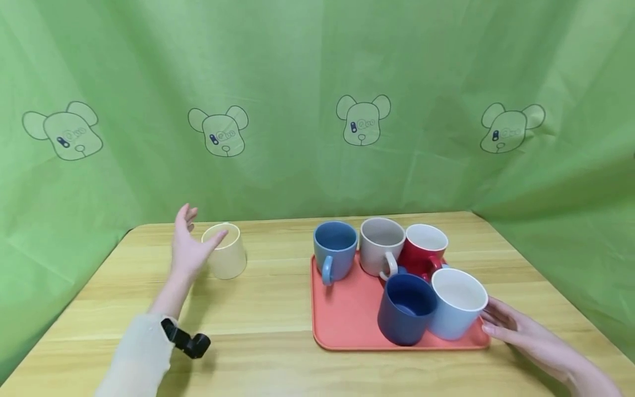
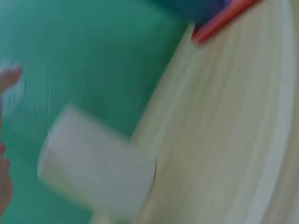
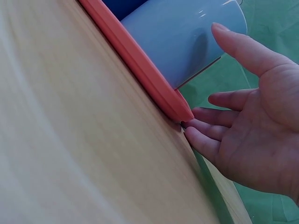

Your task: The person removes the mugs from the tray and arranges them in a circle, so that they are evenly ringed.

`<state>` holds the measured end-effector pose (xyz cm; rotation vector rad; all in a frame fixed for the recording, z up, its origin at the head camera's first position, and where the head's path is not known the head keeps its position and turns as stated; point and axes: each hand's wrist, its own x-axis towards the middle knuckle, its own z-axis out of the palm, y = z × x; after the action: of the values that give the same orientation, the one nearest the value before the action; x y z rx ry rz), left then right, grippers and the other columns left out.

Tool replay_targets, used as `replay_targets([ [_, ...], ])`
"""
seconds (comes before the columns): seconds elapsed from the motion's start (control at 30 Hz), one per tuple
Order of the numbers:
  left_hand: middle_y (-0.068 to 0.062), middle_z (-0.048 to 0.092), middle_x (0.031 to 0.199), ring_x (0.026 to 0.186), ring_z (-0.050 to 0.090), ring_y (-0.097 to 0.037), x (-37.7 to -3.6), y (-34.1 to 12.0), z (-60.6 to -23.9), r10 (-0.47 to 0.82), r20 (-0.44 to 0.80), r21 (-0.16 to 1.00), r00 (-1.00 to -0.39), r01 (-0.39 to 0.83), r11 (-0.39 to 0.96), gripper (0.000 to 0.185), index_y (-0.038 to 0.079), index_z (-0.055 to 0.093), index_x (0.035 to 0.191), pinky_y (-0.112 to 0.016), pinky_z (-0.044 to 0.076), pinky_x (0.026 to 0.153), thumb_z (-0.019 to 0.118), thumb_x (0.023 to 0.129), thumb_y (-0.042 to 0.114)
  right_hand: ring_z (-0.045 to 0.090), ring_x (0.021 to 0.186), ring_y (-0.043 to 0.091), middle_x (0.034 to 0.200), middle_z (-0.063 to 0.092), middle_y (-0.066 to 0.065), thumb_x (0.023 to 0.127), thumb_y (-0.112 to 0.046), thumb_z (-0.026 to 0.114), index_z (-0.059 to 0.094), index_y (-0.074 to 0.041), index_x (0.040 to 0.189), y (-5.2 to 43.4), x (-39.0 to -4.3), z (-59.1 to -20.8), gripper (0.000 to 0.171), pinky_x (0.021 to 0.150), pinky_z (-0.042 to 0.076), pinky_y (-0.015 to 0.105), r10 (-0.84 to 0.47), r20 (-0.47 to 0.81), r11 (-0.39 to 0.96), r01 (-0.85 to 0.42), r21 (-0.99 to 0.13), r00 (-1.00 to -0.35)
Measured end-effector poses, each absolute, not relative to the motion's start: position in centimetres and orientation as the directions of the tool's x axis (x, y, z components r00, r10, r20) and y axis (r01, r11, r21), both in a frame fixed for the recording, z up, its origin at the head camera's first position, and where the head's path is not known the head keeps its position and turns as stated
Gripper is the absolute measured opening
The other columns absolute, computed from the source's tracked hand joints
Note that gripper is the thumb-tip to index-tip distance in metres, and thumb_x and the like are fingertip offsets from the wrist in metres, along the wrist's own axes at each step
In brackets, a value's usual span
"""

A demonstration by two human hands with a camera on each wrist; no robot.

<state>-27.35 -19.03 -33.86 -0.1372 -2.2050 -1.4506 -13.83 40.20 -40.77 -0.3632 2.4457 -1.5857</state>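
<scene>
A cream mug [image 1: 229, 262] stands upright on the left of the table, blurred in the left wrist view. My left hand [image 1: 190, 249] is just beside it, fingers raised and thumb spread across in front of its rim; contact cannot be told. On the right, my right hand [image 1: 518, 333] lies at the corner of a coral-red tray [image 1: 344, 325], fingers loosely extended. In the right wrist view its fingertips are at the tray's edge, with the thumb apart from the light blue mug [image 3: 173, 42]. A navy mug [image 1: 404, 317] sits against that light blue one.
Along the tray's back stand a blue mug [image 1: 336, 253], a grey mug [image 1: 379, 251] and a red mug [image 1: 419, 259] with a white inside. The wooden table [image 1: 263, 358] meets a green curtain [image 1: 297, 110] printed with bear-like heads.
</scene>
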Motion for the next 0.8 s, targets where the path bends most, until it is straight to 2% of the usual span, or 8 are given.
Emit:
replay_targets([
  [0.07,-0.015,0.038,0.14,0.126,0.035,-0.032,-26.5,-17.2,-33.0,-0.152,0.509,0.803,-0.848,0.403,0.44,0.093,0.003,0.021,0.144,-0.043,0.026,0.106,0.079,0.072,0.014,0.037,0.109,-0.018,0.139,0.037,-0.005,0.097,-0.004,0.043,0.002,0.016,0.14,40.3,-13.8,-40.7,0.063,0.085,0.036,0.012,-0.307,-0.037,0.398,-0.093,-0.913,-0.951],
  [0.2,-0.014,0.046,0.134,0.122,0.041,-0.028,-24.7,-12.8,-32.0,0.017,0.592,0.728,-0.806,0.543,0.419,0.087,0.0,0.03,0.139,-0.04,0.028,0.105,0.08,0.07,0.011,0.037,0.109,-0.017,0.131,0.037,-0.018,0.096,-0.004,0.044,0.003,0.016,0.14,40.2,-13.7,-40.7,0.063,0.085,0.036,0.011,-0.303,-0.026,0.388,-0.099,-0.916,-0.953],
  [0.27,-0.014,0.048,0.132,0.121,0.042,-0.027,-23.7,-10.6,-31.7,0.107,0.603,0.715,-0.791,0.594,0.369,0.085,0.0,0.032,0.138,-0.04,0.029,0.105,0.081,0.069,0.01,0.037,0.109,-0.017,0.133,0.038,-0.014,0.096,-0.004,0.045,0.004,0.016,0.14,40.0,-13.7,-40.7,0.063,0.086,0.036,0.01,-0.304,-0.021,0.383,-0.102,-0.918,-0.952],
  [0.4,-0.01,0.05,0.131,0.12,0.045,-0.023,-21.9,-6.8,-31.7,0.243,0.557,0.74,-0.794,0.607,0.289,0.083,0.003,0.036,0.137,-0.039,0.033,0.102,0.082,0.068,0.013,0.037,0.109,-0.018,0.143,0.024,0.031,0.096,-0.005,0.046,0.004,0.017,0.14,39.5,-13.7,-40.6,0.064,0.086,0.036,0.01,-0.305,-0.026,0.386,-0.099,-0.917,-0.952],
  [0.47,-0.011,0.049,0.132,0.122,0.045,-0.022,-21.2,-5.1,-31.8,0.311,0.512,0.762,-0.801,0.59,0.267,0.081,0.003,0.037,0.137,-0.039,0.034,0.101,0.082,0.07,0.016,0.037,0.109,-0.018,0.14,0.014,0.041,0.096,-0.005,0.046,0.003,0.017,0.139,39.4,-13.7,-40.7,0.065,0.086,0.036,0.01,-0.304,-0.028,0.385,-0.096,-0.918,-0.952],
  [0.67,-0.005,0.041,0.141,0.128,0.039,-0.018,-19.8,-0.6,-32.4,0.507,0.32,0.797,-0.8,0.517,0.312,0.086,0.008,0.033,0.142,-0.038,0.034,0.103,0.08,0.073,0.028,0.038,0.109,-0.017,0.133,0.038,-0.011,0.095,-0.005,0.047,0.004,0.016,0.14,39.7,-13.7,-40.7,0.066,0.086,0.035,0.01,-0.293,-0.016,0.377,-0.1,-0.921,-0.956],
  [0.73,0.0,0.038,0.143,0.129,0.037,-0.016,-19.5,0.7,-32.7,0.548,0.267,0.787,-0.793,0.507,0.352,0.089,0.011,0.031,0.143,-0.038,0.033,0.104,0.079,0.072,0.033,0.038,0.109,-0.017,0.138,0.039,-0.002,0.095,-0.005,0.047,0.004,0.016,0.14,39.7,-13.6,-40.7,0.066,0.086,0.035,0.01,-0.294,-0.014,0.377,-0.102,-0.921,-0.956],
  [0.8,0.001,0.037,0.143,0.129,0.036,-0.015,-19.3,1.9,-33.2,0.583,0.233,0.78,-0.778,0.508,0.367,0.09,0.013,0.03,0.144,-0.039,0.034,0.103,0.079,0.072,0.036,0.037,0.109,-0.018,0.143,0.031,0.021,0.095,-0.005,0.047,0.004,0.017,0.139,39.7,-13.6,-40.7,0.066,0.086,0.035,0.01,-0.291,-0.02,0.38,-0.097,-0.92,-0.957],
])
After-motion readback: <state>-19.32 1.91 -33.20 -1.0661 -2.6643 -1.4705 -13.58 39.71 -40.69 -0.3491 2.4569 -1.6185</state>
